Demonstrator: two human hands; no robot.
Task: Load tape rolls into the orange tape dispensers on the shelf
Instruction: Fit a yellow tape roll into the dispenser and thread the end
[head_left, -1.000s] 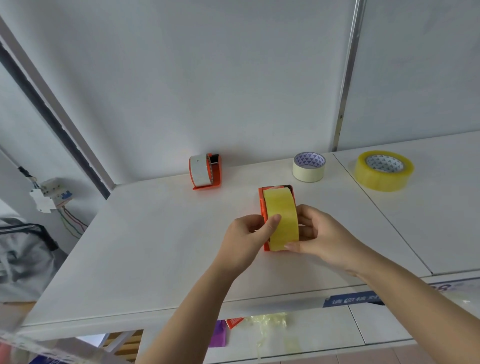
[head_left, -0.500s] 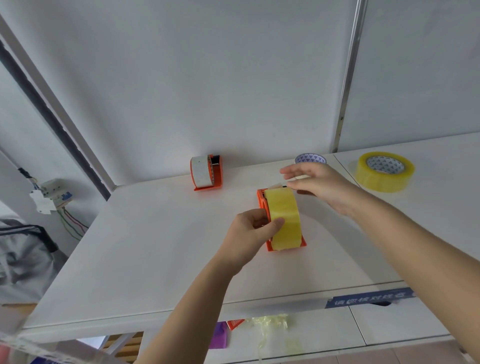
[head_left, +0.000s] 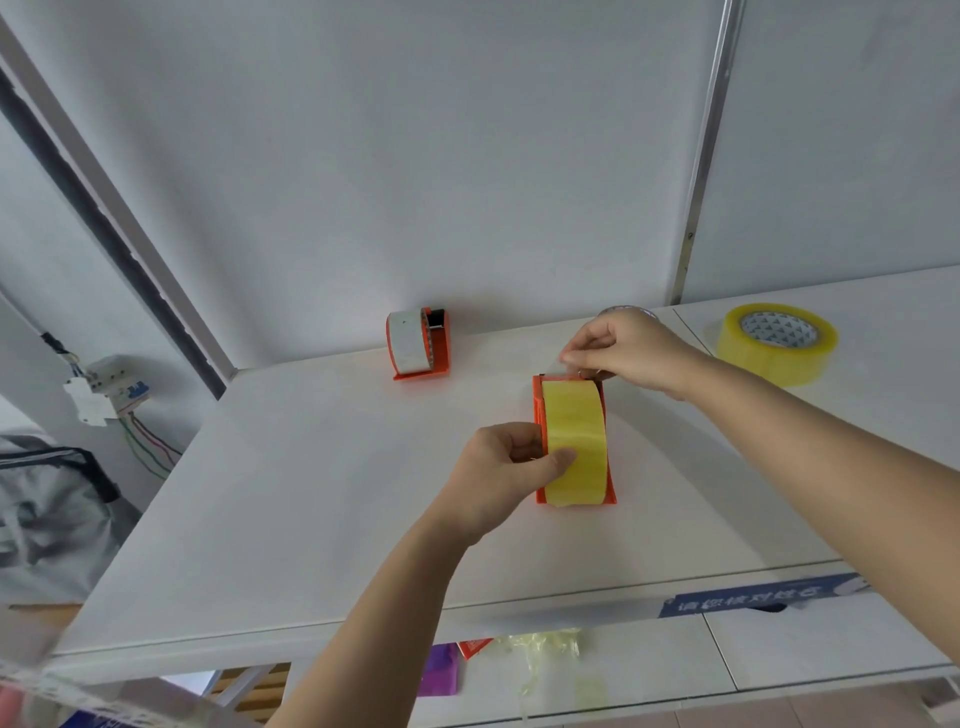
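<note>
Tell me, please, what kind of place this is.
Probably a packing or storeroom workstation: a white shelf with a blue label strip, orange tape dispensers and spare tape rolls on it, and a wired circuit breaker on the wall.

Yellow tape roll (head_left: 576, 441), orange dispenser (head_left: 538, 410), white shelf (head_left: 311, 493).

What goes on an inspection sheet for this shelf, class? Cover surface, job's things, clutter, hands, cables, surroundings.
Surface: white shelf.
Job's things: near dispenser holds yellow roll; far dispenser holds white roll; loose roll lies flat, right.
Clutter: plastic scraps below the shelf.
Hands: left hand grips near dispenser, thumb on its roll; right hand pinches tape end.
Cables: coloured wires under a breaker, left.
Surroundings: white wall; grey bag, left.
</note>
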